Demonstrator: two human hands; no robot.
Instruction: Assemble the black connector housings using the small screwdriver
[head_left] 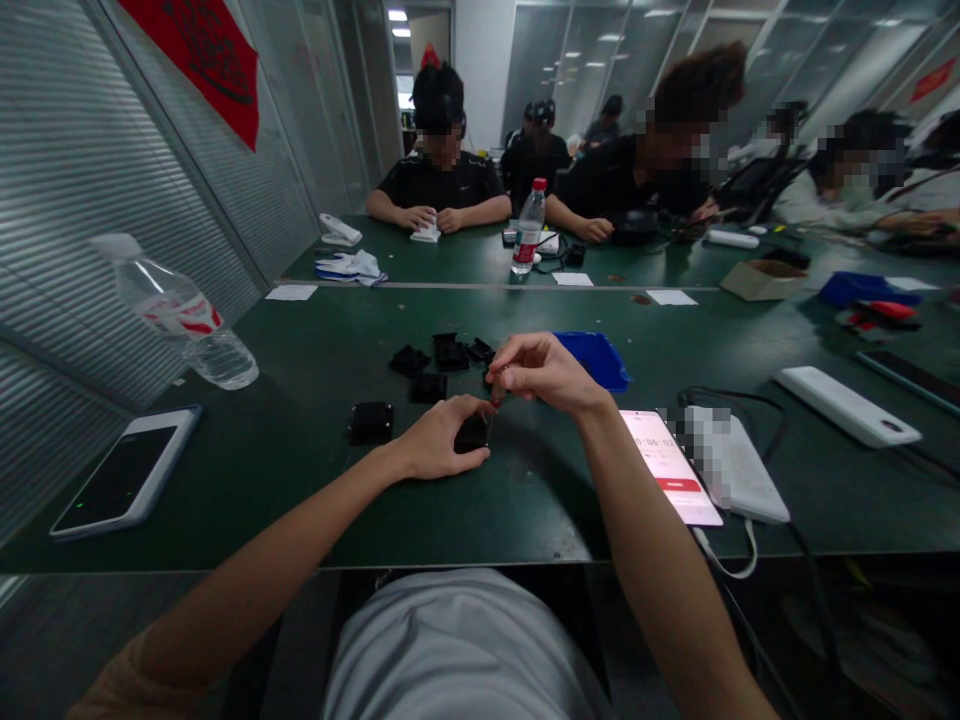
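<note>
A: What is the left hand [439,445] doing?

B: It lies flat-ish on the table [300,500], fingers curled round a small black part [472,433]. It looks like a steadying grip, pinning the part down so it cannot slide.

A: And the right hand [544,372]?

B: It sits just above and to the right of the part, fingers pinched on a thin tool [495,398] with a reddish bit on it. The tool points down at the part's right edge. I cannot tell whether the tip touches. Held upright like that, it seems set for fine work from above.

A: So the part is where, exactly?

B: Under the left fingertips, right below the right hand, near the table's front edge and in line with the person's body.

A: What lies round it?

B: One black block [370,422] just left of the left hand. Beyond, a loose pile [442,362] of similar black pieces, probably kept within reach. A blue tray [596,358] sits behind the right hand.

A: Farther out?

B: A lit phone [670,465] to the right, beside a white pack [739,470] with a cable. On the left, a dark phone [124,482] and a bottle [187,320] lying tilted. Other people sit across the far end of the table, busy with their own hands.
</note>
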